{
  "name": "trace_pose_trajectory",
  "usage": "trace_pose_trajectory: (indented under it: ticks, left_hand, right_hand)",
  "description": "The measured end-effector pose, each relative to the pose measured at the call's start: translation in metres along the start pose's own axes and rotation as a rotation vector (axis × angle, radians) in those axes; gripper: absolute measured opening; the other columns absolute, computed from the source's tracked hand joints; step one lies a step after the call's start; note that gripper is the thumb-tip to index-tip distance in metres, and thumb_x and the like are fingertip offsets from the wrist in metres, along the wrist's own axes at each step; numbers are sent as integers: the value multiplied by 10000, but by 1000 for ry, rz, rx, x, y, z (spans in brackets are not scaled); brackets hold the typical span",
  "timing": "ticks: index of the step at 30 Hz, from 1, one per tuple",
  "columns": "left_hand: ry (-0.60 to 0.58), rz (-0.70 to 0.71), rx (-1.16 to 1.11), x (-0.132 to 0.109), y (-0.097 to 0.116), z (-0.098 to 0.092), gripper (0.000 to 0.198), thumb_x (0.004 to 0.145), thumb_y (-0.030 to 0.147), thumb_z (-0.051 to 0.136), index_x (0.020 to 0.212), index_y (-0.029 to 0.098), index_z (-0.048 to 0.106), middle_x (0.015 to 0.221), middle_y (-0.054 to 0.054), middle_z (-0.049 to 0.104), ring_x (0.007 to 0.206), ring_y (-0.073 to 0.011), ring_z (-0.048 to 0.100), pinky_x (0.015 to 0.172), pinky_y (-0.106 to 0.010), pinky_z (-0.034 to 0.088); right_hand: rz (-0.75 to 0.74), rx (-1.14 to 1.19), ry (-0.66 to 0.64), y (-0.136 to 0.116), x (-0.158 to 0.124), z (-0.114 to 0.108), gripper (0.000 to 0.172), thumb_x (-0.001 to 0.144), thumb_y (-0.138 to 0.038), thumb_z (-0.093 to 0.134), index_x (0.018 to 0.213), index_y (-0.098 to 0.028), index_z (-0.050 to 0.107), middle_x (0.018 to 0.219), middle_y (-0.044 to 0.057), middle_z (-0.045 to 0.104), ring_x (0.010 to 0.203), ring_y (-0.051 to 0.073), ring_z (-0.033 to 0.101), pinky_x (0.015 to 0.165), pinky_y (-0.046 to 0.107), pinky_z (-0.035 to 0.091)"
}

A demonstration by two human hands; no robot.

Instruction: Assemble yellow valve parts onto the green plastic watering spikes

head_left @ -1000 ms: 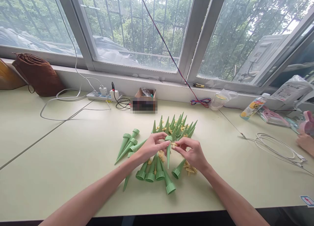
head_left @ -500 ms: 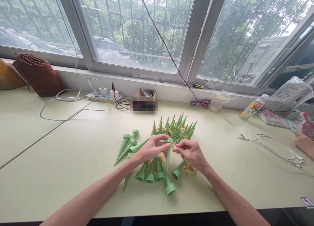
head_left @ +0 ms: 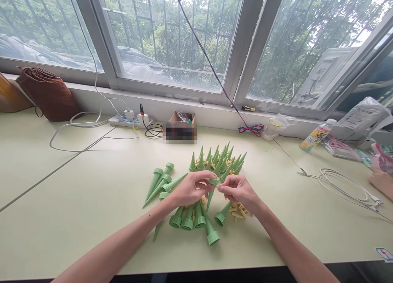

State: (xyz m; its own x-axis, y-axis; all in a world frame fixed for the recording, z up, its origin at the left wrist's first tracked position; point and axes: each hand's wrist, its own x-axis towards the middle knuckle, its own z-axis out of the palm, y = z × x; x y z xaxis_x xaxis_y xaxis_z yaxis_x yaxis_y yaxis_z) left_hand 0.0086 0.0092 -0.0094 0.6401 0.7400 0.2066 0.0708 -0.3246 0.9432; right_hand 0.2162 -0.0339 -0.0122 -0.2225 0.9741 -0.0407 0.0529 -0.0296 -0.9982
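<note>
My left hand (head_left: 194,187) is closed around the wide collar of a green plastic watering spike (head_left: 210,201), which hangs with its tip pointing down. My right hand (head_left: 241,191) pinches a small yellow valve (head_left: 218,186) against the spike's side, just below the collar. Its fingers hide most of the valve. Beneath my hands lie several green spikes (head_left: 200,221) with open collars facing me. A heap of loose yellow valves (head_left: 238,211) is under my right hand. Behind, many spikes (head_left: 219,156) stand tips up, with yellow valves among them.
More green spikes (head_left: 157,180) lie left of my left hand. At the back are a power strip (head_left: 123,121), a small box (head_left: 181,129), a bottle (head_left: 317,135) and a brown pouch (head_left: 47,95). A coiled white cable (head_left: 346,185) and another person's hand (head_left: 380,180) are at right.
The held spike has tilted, so its open collar shows more toward me. My right hand has shifted slightly with the yellow valve, still against the spike.
</note>
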Motion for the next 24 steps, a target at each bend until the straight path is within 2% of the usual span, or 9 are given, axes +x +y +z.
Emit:
trace_pose_trajectory:
  ticks: [9,11,13,17,21,24]
  left_hand:
    - [3,7,-11,-1,6,2,179,846,282,644,950,147,696,1146,-115,669,871,-193,666,740,-281,584]
    - [-2,3,-36,-1,6,3,184,858,299,638,955,151,686,1086,-105,673,842,-187,664,693,-265,572]
    - [-12,-17,-60,-1,6,3,194,876,323,626,975,162,665,942,-75,678,739,-165,651,611,-247,538]
    - [-5,-129,-109,0,5,0,231,884,384,636,975,174,608,671,4,614,584,-146,614,533,-235,472]
    - [67,-180,-234,2,2,-3,281,846,415,690,902,166,573,729,18,608,584,-133,641,584,-242,481]
    - [83,-200,-354,5,-1,-4,299,818,406,727,888,160,573,751,26,607,568,-114,640,606,-245,498]
  right_hand:
    - [68,129,-112,-1,1,-4,374,754,-445,780,592,-168,587,422,-55,537,286,45,340,352,216,246]
    - [76,126,-104,-2,1,-3,385,764,-468,769,607,-168,586,421,-61,522,285,42,324,346,214,235]
    - [58,101,-71,-2,1,-1,391,786,-487,748,625,-171,583,426,-64,514,292,45,342,350,212,252]
    - [-48,-11,49,-1,1,4,366,828,-499,705,690,-173,610,528,-35,569,362,71,446,375,214,326]
    - [-243,-251,184,0,-1,8,263,846,-444,700,916,-193,669,736,13,645,494,114,526,455,258,444]
    - [-410,-455,244,1,-2,10,256,879,-378,677,1077,-217,661,860,38,666,562,133,540,538,290,492]
